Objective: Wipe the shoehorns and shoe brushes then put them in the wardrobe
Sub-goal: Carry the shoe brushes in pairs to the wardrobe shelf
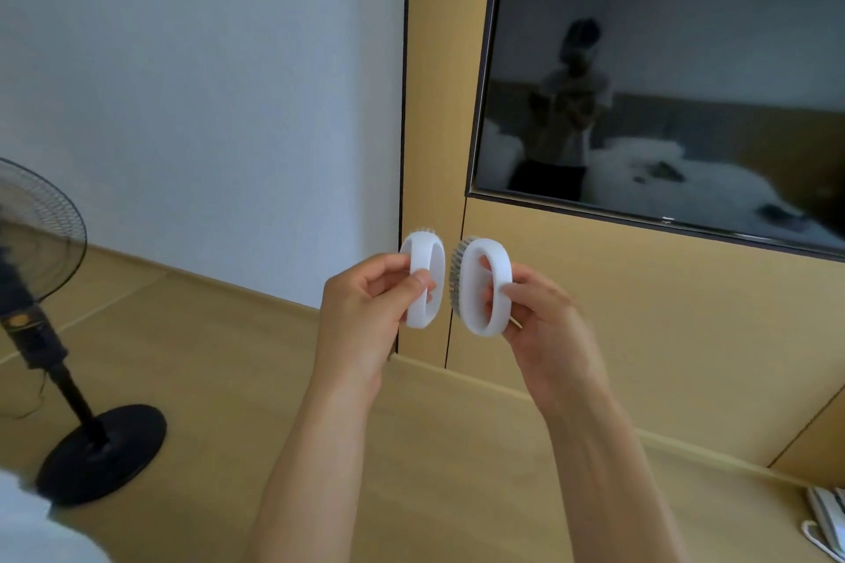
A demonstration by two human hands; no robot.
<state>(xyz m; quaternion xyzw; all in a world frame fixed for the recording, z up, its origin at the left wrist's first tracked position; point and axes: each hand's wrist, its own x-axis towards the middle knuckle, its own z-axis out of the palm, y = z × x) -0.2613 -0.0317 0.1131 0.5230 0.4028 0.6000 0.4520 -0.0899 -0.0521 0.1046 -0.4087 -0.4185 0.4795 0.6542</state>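
Before the wooden panel (594,311), each hand's fingers grip one white oval shoe brush: left brush (425,283), right brush (487,288).

Looking like a bedroom or hotel-type room. Wall-mounted TV (663,73) sitting in light wood panelling (640,311), its dark screen reflecting a bed with white bedding. Black pedestal fan (41,288) standing on the wood floor (228,379) at left. White corded phone (827,517) lying at bottom right. Plain white wall (205,82) running behind.
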